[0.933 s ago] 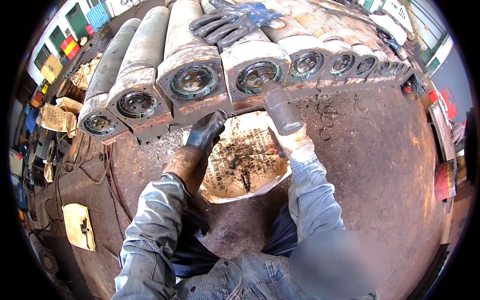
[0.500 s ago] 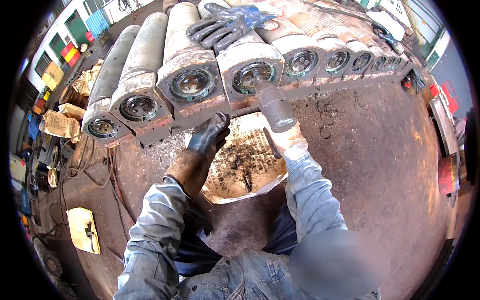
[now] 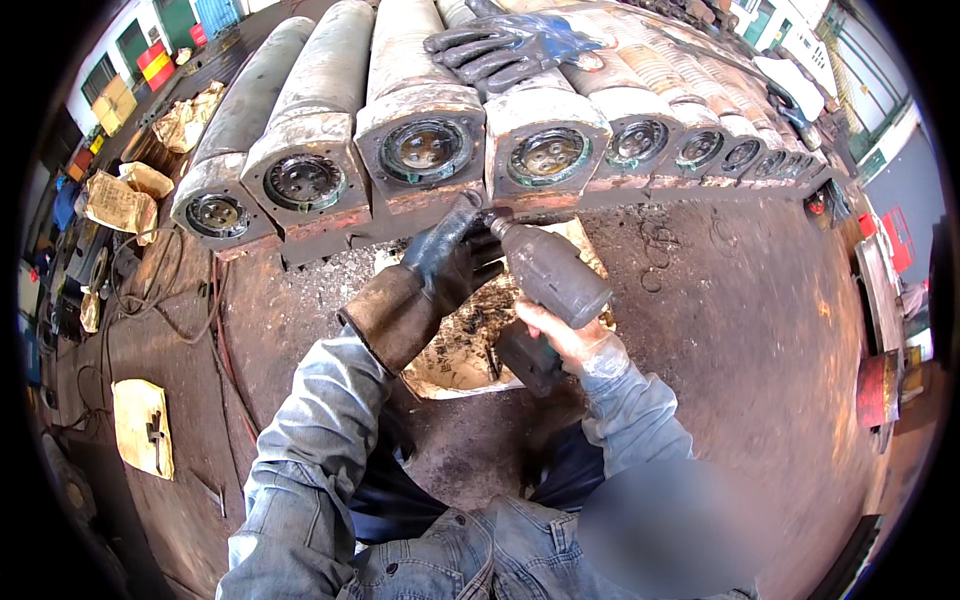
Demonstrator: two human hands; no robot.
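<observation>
A row of long rusty metal cylinders lies on the ground with their square end flanges facing me; the nearest flange (image 3: 548,152) shows a round recessed face. My right hand (image 3: 562,333), bare, grips the handle of a dark impact wrench (image 3: 548,272) whose nose points at the lower edge of that flange. My left hand (image 3: 452,262) wears a dark rubber glove with a brown cuff and rests at the wrench's nose, its fingers against the flange's lower corner. A spare dark and blue glove (image 3: 508,45) lies on top of the cylinders.
A dirty sheet of cardboard (image 3: 455,350) lies on the rusty ground under my hands. Cables (image 3: 205,300) run along the left, beside a yellowish pad (image 3: 142,425) and crumpled paper sacks (image 3: 120,200). More cylinder ends (image 3: 700,148) stretch to the right.
My head has come closer and lower to the flanges. The wrench has tilted down from the flange face to its lower edge, and my gloved left hand has risen to the wrench's nose.
</observation>
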